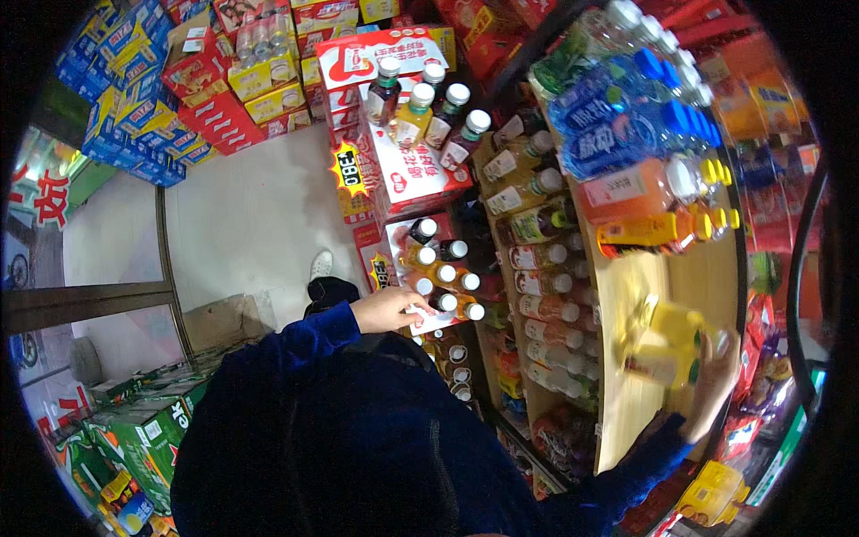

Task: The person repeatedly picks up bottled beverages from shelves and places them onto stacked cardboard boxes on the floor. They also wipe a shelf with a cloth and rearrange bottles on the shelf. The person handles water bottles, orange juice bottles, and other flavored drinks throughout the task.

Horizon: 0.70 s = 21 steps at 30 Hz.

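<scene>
My left hand (392,309) reaches over a group of white-capped drink bottles (445,273) on a red and white carton; its fingers are at the caps at the near end, and whether it grips one cannot be told. On the right, my right hand (718,366) is around the capped end of a bottle of yellow drink (661,369), blurred, over the wooden shelf top (624,288). Another yellow bottle shape (671,322) shows beside it, also blurred. Farther along that shelf top lie an orange drink bottle (634,231) and a large pink drink bottle (627,191).
Dark and yellow bottles (429,117) stand on a red and white carton stack (409,171). Blue-wrapped bottles (597,124) lie at the shelf's far end, with rows of bottles (540,282) on lower shelves. Green cartons (144,429) stand lower left, blue cartons (127,114) upper left.
</scene>
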Motion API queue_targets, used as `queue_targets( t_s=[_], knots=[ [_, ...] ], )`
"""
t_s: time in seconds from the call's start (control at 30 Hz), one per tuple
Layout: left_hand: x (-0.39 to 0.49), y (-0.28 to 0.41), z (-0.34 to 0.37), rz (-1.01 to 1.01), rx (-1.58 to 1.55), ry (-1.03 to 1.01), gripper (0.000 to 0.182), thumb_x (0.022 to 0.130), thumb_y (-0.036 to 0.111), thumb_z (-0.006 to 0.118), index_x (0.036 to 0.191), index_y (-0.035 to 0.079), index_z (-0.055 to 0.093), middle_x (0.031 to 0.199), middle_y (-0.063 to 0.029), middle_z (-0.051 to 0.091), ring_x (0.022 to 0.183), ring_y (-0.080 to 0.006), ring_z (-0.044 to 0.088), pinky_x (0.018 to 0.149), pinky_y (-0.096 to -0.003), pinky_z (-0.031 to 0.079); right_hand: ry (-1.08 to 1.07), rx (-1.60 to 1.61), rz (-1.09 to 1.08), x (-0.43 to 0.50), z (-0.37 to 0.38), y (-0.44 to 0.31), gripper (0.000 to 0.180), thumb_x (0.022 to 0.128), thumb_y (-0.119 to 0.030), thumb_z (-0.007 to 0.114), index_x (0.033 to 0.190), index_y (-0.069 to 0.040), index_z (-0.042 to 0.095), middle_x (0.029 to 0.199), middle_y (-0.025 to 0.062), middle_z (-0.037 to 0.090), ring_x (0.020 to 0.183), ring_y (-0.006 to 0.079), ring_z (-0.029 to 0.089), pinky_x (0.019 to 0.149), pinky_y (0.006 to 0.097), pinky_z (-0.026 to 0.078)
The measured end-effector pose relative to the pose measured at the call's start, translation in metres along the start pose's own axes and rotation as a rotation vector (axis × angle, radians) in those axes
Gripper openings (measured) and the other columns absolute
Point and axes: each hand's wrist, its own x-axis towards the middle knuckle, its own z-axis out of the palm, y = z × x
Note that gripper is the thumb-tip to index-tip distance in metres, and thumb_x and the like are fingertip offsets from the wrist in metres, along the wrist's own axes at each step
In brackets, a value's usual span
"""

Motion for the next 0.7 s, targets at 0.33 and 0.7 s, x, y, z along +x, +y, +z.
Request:
queue_targets(
  t_s=[0.33, 0.7],
  knots=[
    [-0.052, -0.097, -0.149, -0.176, 0.097, -0.091, 0.041, 0.092, 0.031, 0.066, 0.123, 0.004, 0.062, 0.116, -0.0181, 0.063, 0.112, -0.0327, 0.06, 0.095, -0.0396, 0.048, -0.299, 0.291, 0.298, -0.049, 0.009, -0.261, 0.031, 0.079, 0.0, 0.077, 0.104, 0.001, 0.06, 0.082, 0.0054, 0.055, 0.075, 0.0121, 0.053, 0.066, 0.0257, 0.046],
    [-0.088, -0.138, -0.291, -0.213, 0.117, 0.078, 0.039, 0.089, 0.029, 0.066, 0.118, 0.003, 0.063, 0.115, -0.0189, 0.064, 0.107, -0.0343, 0.062, 0.093, -0.0405, 0.05, -0.429, 0.284, -0.157, 0.026, 0.214, -0.426, 0.042, 0.074, -0.024, 0.084, 0.107, -0.008, 0.064, 0.096, 0.0135, 0.069, 0.085, 0.0329, 0.069, 0.071, 0.0399, 0.056]
  ],
)
